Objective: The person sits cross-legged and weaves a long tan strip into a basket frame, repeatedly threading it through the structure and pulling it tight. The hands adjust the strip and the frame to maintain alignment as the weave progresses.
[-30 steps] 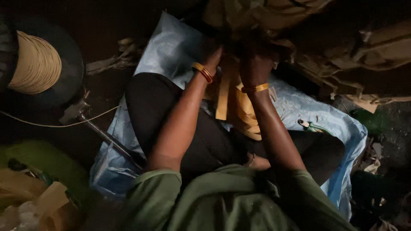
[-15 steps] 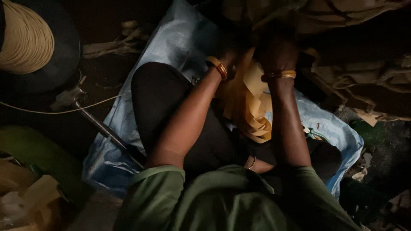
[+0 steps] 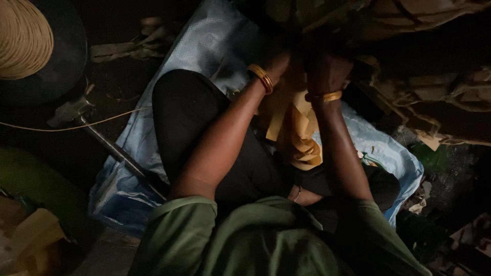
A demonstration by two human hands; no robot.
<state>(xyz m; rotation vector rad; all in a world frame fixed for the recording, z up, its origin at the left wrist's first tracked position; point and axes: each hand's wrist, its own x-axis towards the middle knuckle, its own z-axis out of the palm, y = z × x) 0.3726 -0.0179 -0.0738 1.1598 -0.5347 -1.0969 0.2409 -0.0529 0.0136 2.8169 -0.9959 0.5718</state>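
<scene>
Yellow strips (image 3: 299, 135), flat and papery, hang in a loose, folded bunch between the person's forearms and pile up on the black-clad lap below. Both hands are up in the shadow where the strips begin. The left hand (image 3: 279, 61) sits at their upper end, with a ridged gold bangle (image 3: 261, 77) on its wrist; it is too dark to tell whether its fingers are curled or spread. The right hand (image 3: 327, 69) looks bunched at the top of the strips, a smooth gold bangle (image 3: 326, 96) just below it, though its grip is lost in the gloom as well. Underneath the crossed legs lies a pale blue plastic sheet (image 3: 204, 46), crinkled and faintly glossy, spread over the floor. Off to the left a big dark spool (image 3: 56, 66) wound with tan cord (image 3: 23, 38) stands beside a thin metal rod (image 3: 115, 151), and one strand of cord runs loose across the dark floor. Rough, dry, brownish material (image 3: 434, 97) is heaped at upper right, just beyond the hands.
</scene>
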